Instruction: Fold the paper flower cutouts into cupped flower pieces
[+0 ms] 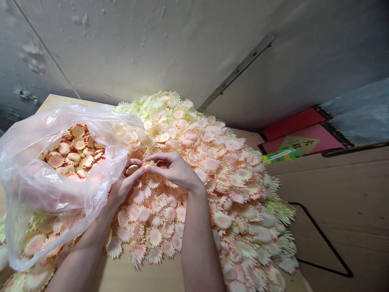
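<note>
My left hand point(123, 184) is closed beside the plastic bag, its fingers around a small cream petal disc point(131, 169). Fingertips of my right hand point(174, 168) pinch another petal disc point(149, 164) and meet the left fingertips over the pile. Beneath and around both hands spreads a large heap of artificial flower petal layers point(212, 162), cream and pale pink with fringed, red-tipped edges. To the left, a translucent plastic bag point(100, 198) lies open, holding many smaller petal discs point(74, 152) with darker red edges. The fingers partly cover the held discs.
The heap lies on a light wooden tabletop point(136, 280) against a stained grey wall point(152, 48). A metal strip point(240, 69) runs up the wall. At right stand a cardboard box point(343, 207), a black wire frame point(328, 239) and red-pink printed packaging point(313, 138).
</note>
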Demonstrator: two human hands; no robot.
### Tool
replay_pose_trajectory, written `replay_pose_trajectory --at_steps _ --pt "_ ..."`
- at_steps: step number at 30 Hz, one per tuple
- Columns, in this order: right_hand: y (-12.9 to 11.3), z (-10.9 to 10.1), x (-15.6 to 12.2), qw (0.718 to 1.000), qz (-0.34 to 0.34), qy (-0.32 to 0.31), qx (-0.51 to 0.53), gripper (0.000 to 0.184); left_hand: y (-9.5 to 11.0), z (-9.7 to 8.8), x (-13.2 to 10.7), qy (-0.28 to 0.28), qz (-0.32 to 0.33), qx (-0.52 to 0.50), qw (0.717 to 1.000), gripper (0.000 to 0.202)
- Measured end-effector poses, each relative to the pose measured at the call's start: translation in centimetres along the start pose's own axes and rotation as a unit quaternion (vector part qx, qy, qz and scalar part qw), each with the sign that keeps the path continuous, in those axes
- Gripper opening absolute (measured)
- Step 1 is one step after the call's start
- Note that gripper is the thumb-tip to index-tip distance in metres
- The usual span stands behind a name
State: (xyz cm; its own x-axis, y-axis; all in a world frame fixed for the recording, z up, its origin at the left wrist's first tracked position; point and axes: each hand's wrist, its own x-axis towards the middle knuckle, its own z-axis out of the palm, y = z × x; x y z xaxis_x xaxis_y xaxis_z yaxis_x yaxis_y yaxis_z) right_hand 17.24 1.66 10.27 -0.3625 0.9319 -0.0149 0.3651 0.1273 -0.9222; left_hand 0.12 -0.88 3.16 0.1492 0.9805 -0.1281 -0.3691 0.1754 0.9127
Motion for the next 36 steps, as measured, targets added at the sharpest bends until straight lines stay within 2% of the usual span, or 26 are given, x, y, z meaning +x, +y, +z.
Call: replay_pose_trajectory --at_steps 4,8,12,16,21,26,34,36 --pt "0.3 -0.2 -0.1 1.0 0.007 0.02 -0.005 0.021 0.0 0.0 0.1 -0.012 0.007 0.001 1.0 0.033" --pt "0.5 0.0 0.0 0.999 -0.002 0.04 0.003 0.019 -0.1 0.0 0.1 -0.051 -0.01 -0.02 0.998 0.031" --pt "0.2 0.1 0.0 0.999 -0.034 0.024 0.006 0.014 0.1 0.2 0.0 -0.058 0.01 0.01 0.998 0.033" --pt "-0.1 -0.1 -0.1 0.999 -0.032 0.005 -0.039 0.012 0.3 0.3 -0.1 -0.052 0.023 0.026 0.998 0.034" --pt "-0.6 0.1 0.1 0.985 -0.112 0.042 -0.128 0.012 0.3 0.1 -0.1 -0.059 0.015 0.013 0.998 0.034" --pt "-0.9 0.7 0.4 0.98 -0.135 0.053 -0.136 0.011 0.1 -0.3 0.0 -0.054 0.007 -0.026 0.998 0.038" --pt "-0.8 1.4 0.8 0.965 -0.15 0.155 -0.15 0.025 0.5 -0.2 -0.1 -0.061 -0.016 -0.056 0.996 0.036" --pt "-0.6 1.2 0.9 0.96 -0.137 0.216 -0.117 0.028 0.4 -0.2 -0.1 -0.062 -0.02 -0.049 0.997 0.039"
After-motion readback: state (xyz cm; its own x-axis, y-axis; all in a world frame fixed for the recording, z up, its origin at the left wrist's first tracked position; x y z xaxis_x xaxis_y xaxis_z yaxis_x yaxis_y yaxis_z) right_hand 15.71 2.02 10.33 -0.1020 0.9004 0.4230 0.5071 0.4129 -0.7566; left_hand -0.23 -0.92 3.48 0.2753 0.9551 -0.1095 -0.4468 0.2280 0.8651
